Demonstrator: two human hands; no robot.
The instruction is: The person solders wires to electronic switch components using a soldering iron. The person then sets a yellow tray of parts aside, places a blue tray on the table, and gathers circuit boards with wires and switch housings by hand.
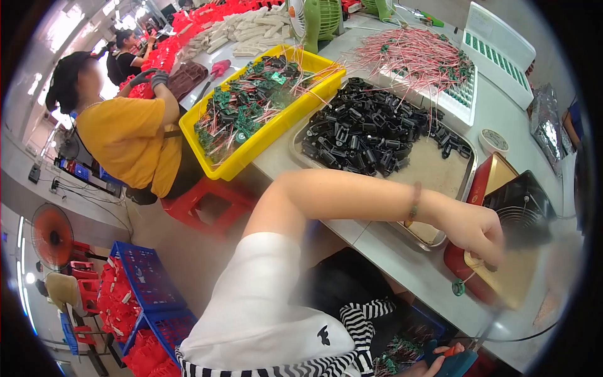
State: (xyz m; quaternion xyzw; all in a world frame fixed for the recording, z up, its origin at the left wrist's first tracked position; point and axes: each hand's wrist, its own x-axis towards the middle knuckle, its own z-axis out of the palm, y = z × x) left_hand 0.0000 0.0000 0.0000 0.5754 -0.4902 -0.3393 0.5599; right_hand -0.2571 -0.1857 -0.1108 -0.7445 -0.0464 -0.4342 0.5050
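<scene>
My left hand, with a beaded bracelet at the wrist, is closed in a pinch over the red tin at the right. From its fingertips a thin wire runs down to a small round green circuit board. My right hand, low at the right edge of the view and partly cut off, is wrapped round a tool with an orange and teal handle. A blurred metal shaft points up from it; it looks like a soldering iron. Beside my left hand stands a black box with a round wire grille.
A metal tray holds black plastic holders. Behind it are a white foam tray with pink-wired boards and a yellow bin of wired boards. A tape roll lies nearby. A co-worker in yellow sits left; blue crates stand below.
</scene>
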